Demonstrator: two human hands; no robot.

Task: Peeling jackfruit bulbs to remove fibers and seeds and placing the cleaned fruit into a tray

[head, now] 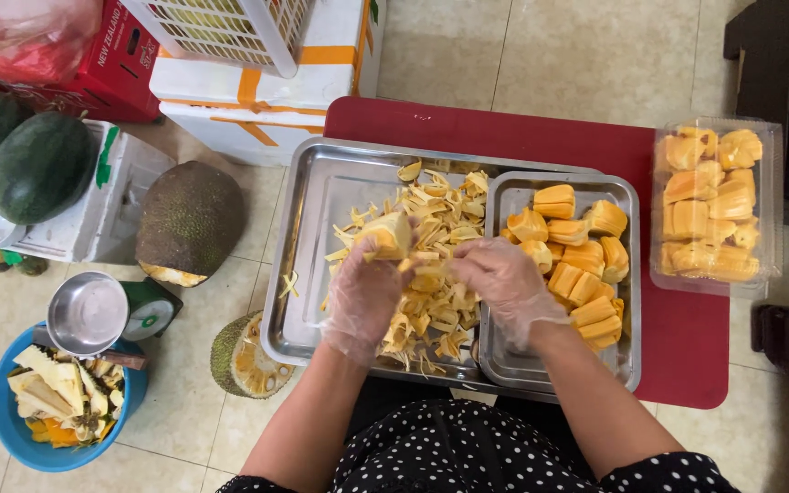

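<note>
Nearest the camera, the left hand [362,297] in a thin clear glove curls its fingers around a pale yellow jackfruit piece [385,235], gripping it over the large steel tray [308,274]. The right hand [504,278], gloved the same way, has its fingers bent narrow and pinched on the stringy end of that same piece, just right of the left hand. Under both hands the large tray holds a heap of pale fibre scraps [436,219]. Set into the right side of that tray is a smaller steel tray [627,274] filled with clean orange jackfruit pods [577,260]. Right of the large tray, on the red table [687,338], a clear plastic box [719,205] is packed with more pods. Left of the large tray, on the tiled floor, lie a cut jackfruit end [244,356], a blue bowl of peelings [61,402] and a kitchen scale [107,315]. Farther left and beyond sit half a jackfruit [189,219], two watermelons [25,160] and a white foam box [257,100].
</note>
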